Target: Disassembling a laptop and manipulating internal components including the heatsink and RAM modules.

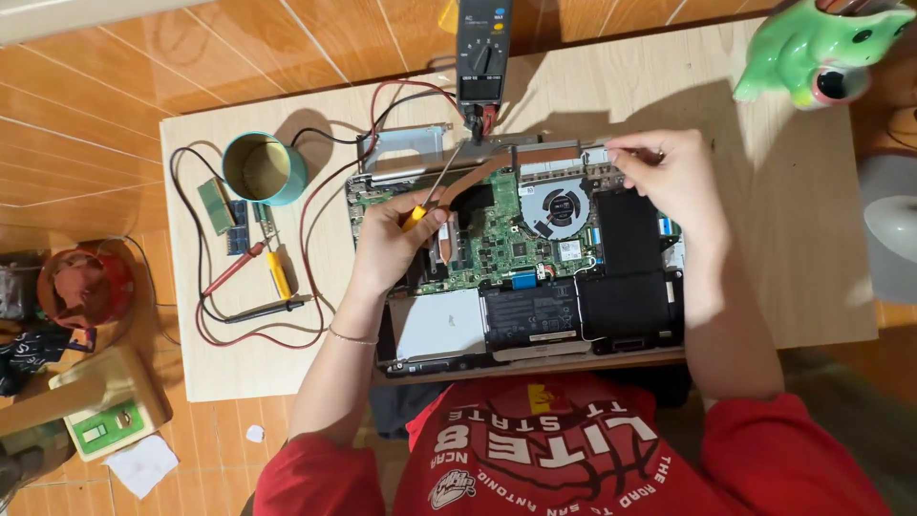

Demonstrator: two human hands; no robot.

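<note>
So I've got the opened laptop (535,277) sitting bottom-side up on the light wooden board (783,239), near its front edge, right in front of me. My left hand (396,244) is curled around the yellow handle of a screwdriver (435,191), shaft angled up toward the back edge of the laptop near the copper heat pipe (487,172). My right hand (669,177) is up at the laptop's back right edge, fingertips pinched tight on something small there; can't tell what it is, too tiny from here. The cooling fan (559,208) sits between my hands, green motherboard (497,239) just left of it, black battery (530,315) closer to me.

A multimeter (482,53) stands at the far edge of the board, its red and black probes (263,287) lying off to the left of the laptop. A teal cup (263,169) is beside them, with two RAM sticks (229,215) right below it. A green frog figurine (821,48) is in the far right corner.
</note>
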